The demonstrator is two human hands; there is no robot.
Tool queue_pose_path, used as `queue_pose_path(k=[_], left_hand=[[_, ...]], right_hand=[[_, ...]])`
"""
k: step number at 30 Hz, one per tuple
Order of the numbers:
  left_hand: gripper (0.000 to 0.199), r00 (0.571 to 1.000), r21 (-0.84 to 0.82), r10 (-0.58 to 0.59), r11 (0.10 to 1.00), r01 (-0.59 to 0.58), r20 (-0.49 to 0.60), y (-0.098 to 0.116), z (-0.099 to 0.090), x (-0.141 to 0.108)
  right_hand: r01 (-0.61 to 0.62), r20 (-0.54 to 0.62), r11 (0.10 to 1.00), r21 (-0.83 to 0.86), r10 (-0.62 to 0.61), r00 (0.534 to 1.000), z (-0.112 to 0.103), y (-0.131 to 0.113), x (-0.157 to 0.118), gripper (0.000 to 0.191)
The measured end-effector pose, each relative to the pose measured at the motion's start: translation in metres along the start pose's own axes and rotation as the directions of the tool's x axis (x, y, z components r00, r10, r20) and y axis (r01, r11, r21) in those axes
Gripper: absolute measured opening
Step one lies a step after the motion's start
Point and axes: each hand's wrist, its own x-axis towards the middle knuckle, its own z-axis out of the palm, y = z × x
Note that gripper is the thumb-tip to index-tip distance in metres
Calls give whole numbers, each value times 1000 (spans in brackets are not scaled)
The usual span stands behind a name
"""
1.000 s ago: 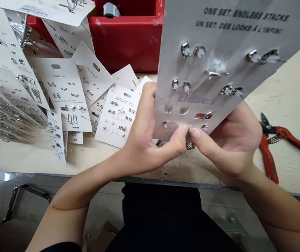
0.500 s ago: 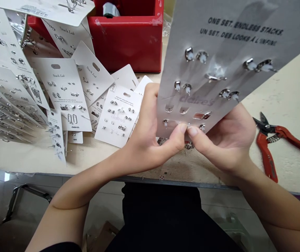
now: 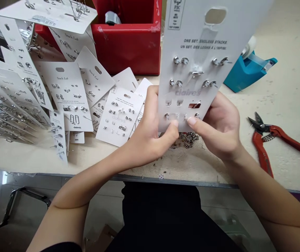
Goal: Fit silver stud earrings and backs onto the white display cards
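Note:
A white earring card (image 3: 183, 75) is held up in the middle, its printed back toward the camera and a hanging slot near its top. Earring parts poke through it in rows. My left hand (image 3: 155, 129) grips the lower left edge, thumb on the bottom corner. On the lower right, my right hand (image 3: 218, 129) holds the same card, thumb pressed near the bottom row; its other fingers are hidden behind the card. Small metal pieces (image 3: 189, 139) lie in a pile on the table just under the card.
Many more earring cards (image 3: 71, 94) lean and lie at the left, with one card (image 3: 120, 115) near my left hand. A red bin (image 3: 128, 47) stands behind. To the right are a blue tape dispenser (image 3: 249, 71) and red-handled cutters (image 3: 262, 150).
The held card has tipped back and moved slightly left, showing its upper slot and the tape dispenser behind. My right hand has shifted left and up, and the thumbs have moved apart.

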Motion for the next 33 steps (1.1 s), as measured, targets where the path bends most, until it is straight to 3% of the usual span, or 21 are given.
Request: queue_pose_path(k=[14,21,28,33], left_hand=[[39,997,-92,-56,994,61,52,-1,1,2],[39,996,-37,-56,998,59,73,-4,1,2],[39,997,-83,-75,994,75,6,-2,3,1],[48,994,-166,-103,980,107,32,-1,4,2]], right_hand=[[-38,-11,998,-59,37,999,0,6,0,30],[-22,-28,996,-81,20,999,1,4,0,29],[-17,-20,997,-70,16,1000,6,-1,-2,25],[-6,-36,989,-146,0,999,7,-3,-4,28]])
